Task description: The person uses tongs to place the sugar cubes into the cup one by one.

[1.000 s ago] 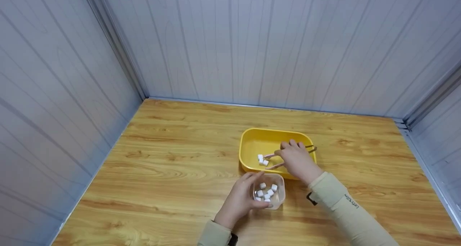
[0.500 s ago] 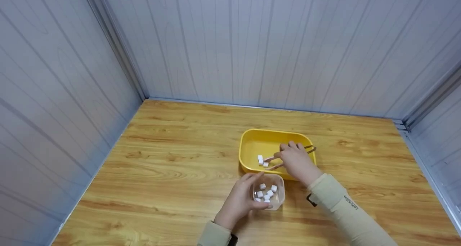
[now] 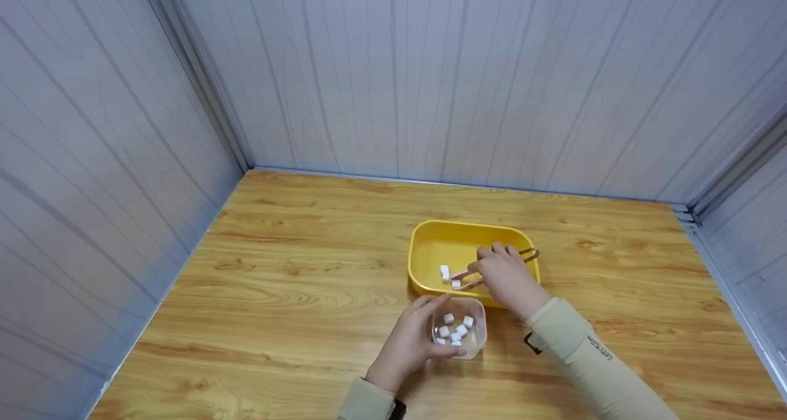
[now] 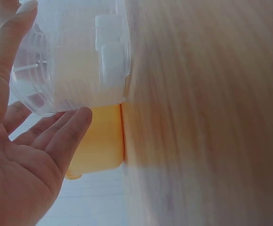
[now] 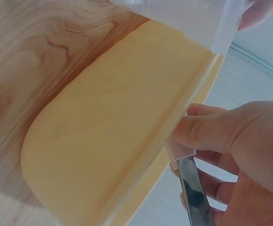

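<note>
My right hand [image 3: 507, 278] grips a pair of metal tongs [image 3: 530, 253] with pinkish arms, reaching into a yellow bin [image 3: 455, 245]. One white cube [image 3: 455, 284] sits between the tong tips; whether they squeeze it I cannot tell. Two more white cubes [image 3: 445, 273] touch each other just to its left. Nearer the body, my left hand [image 3: 409, 340] holds a clear plastic box [image 3: 477, 345] between thumb and fingers. Inside that box lie several white cubes [image 3: 461, 330]. The right wrist view shows the bent metal end of the tongs [image 5: 193, 190] under the palm, with the bin's wall hiding the tips.
Both containers stand on a wood-grain table [image 3: 295, 285], the clear box close against the bin's near side. Pale panel walls [image 3: 430, 88] enclose the table at the back, left and right.
The tong tips have shifted slightly toward the bin's near side and now stand around one cube, which has moved a little away from the other two. The left hand and clear box stay put.
</note>
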Motion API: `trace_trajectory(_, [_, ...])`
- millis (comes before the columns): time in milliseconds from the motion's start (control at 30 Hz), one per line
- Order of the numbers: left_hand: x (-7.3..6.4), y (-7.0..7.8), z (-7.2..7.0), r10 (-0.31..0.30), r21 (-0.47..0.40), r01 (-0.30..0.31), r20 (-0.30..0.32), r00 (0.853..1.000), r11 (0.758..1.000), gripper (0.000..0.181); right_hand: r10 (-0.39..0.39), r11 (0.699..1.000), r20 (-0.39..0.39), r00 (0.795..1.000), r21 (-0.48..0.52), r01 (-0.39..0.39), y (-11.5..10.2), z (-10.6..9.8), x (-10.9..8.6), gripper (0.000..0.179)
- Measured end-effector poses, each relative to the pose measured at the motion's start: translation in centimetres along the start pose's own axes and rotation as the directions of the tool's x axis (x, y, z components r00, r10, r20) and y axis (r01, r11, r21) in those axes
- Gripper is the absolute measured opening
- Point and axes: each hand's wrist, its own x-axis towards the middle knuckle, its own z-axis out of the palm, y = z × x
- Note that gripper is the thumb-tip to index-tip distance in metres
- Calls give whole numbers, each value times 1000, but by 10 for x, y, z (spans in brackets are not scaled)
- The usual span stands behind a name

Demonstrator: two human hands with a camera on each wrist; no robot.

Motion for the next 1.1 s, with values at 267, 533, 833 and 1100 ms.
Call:
trace_trajectory(267, [1,2,0,-38,5,37,6,999,999,88,3,1000,-13,1000,3,-3,0,1,-1,26])
trace_trajectory(533, [0,2,1,-26,3,26,-3,1000,1000,89,9,1000,-22,1000,16,-9,-1,3,-3,26])
trace_trajectory(833, [0,1,-1,-21,14,21,14,1000,1000,88,9,999,-25,1000,36,-8,-1,3,-4,27])
trace_trajectory(1100, [0,1,0,-30,17,30,15,999,999,88,16,998,-40,999,61,-14,2,6,-7,26])
